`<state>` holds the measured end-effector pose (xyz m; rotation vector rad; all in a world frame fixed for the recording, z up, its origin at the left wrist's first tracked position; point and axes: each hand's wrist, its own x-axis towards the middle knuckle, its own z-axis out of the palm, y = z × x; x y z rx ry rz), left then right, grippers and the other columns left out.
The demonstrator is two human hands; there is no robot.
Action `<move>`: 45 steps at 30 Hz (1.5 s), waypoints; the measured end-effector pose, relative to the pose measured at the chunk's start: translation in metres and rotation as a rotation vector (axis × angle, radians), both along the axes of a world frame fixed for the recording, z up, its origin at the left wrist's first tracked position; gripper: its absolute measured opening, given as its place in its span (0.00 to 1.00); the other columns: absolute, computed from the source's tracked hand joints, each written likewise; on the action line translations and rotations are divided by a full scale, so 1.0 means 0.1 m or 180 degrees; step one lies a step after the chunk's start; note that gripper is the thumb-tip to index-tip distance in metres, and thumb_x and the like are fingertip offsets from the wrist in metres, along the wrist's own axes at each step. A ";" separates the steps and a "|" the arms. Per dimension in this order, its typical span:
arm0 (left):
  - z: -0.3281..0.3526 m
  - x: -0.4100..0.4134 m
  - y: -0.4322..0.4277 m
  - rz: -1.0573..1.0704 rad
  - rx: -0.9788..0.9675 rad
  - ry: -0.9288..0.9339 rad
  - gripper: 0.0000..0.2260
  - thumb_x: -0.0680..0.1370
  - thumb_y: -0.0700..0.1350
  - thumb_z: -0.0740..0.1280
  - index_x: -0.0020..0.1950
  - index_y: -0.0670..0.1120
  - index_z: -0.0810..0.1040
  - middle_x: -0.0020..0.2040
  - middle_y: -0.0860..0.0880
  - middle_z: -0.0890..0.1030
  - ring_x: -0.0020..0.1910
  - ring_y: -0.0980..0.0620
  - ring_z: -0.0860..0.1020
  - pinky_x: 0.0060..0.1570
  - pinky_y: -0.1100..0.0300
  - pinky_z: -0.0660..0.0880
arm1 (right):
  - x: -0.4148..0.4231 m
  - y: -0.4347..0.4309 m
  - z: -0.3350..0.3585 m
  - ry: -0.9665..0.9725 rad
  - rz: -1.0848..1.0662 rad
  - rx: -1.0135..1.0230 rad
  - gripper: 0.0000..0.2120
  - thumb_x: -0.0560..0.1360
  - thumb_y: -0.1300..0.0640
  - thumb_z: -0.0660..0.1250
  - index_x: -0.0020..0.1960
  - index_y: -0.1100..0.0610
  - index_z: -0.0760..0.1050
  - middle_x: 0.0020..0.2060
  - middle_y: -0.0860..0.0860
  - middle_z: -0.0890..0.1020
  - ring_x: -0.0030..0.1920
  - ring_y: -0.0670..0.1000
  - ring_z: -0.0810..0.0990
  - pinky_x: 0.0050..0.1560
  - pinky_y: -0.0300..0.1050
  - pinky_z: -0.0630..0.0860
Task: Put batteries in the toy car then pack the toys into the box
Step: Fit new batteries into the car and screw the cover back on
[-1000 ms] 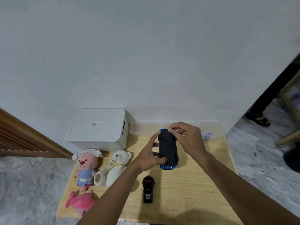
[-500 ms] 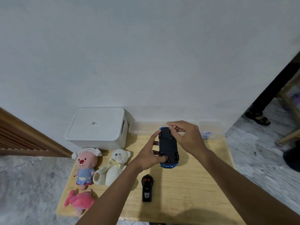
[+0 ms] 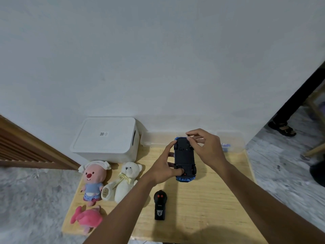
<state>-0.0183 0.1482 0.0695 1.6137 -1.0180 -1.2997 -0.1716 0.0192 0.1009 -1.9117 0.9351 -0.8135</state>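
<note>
Upside-down toy car (image 3: 184, 155) over the table (image 3: 202, 208), left hand (image 3: 163, 169) gripping it from nine o'clock (thumb on the near end), right hand (image 3: 209, 147) pinching its twelve o'clock end, white box (image 3: 105, 138) at ten o'clock.

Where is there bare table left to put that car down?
Bare wood lies right of the remote, toward the near right edge of the table, under the right forearm. The left side is crowded: three plush toys, then the box behind.
</note>
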 end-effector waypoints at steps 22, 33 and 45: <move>-0.02 -0.01 -0.09 0.0229 -0.0266 0.0094 0.47 0.72 0.40 0.78 0.76 0.73 0.55 0.66 0.50 0.73 0.56 0.49 0.82 0.55 0.50 0.83 | -0.23 0.24 -0.21 0.1078 0.0007 0.0552 0.25 0.77 0.46 0.70 0.69 0.30 0.66 0.53 0.39 0.81 0.55 0.44 0.79 0.49 0.40 0.73; -0.15 0.00 -0.15 0.0745 -0.0560 -0.0197 0.24 0.86 0.50 0.61 0.76 0.73 0.61 0.66 0.51 0.68 0.64 0.49 0.77 0.62 0.45 0.80 | -0.16 0.17 -0.24 0.0877 0.0286 0.0779 0.25 0.78 0.51 0.70 0.67 0.27 0.68 0.56 0.41 0.81 0.54 0.40 0.79 0.54 0.45 0.75; -0.15 -0.01 -0.11 0.0528 0.0099 0.0881 0.19 0.86 0.53 0.60 0.76 0.67 0.65 0.64 0.51 0.83 0.61 0.49 0.83 0.63 0.46 0.78 | -0.20 0.28 -0.20 0.1002 0.0341 0.0899 0.17 0.78 0.41 0.67 0.66 0.32 0.73 0.62 0.39 0.81 0.66 0.43 0.76 0.60 0.41 0.74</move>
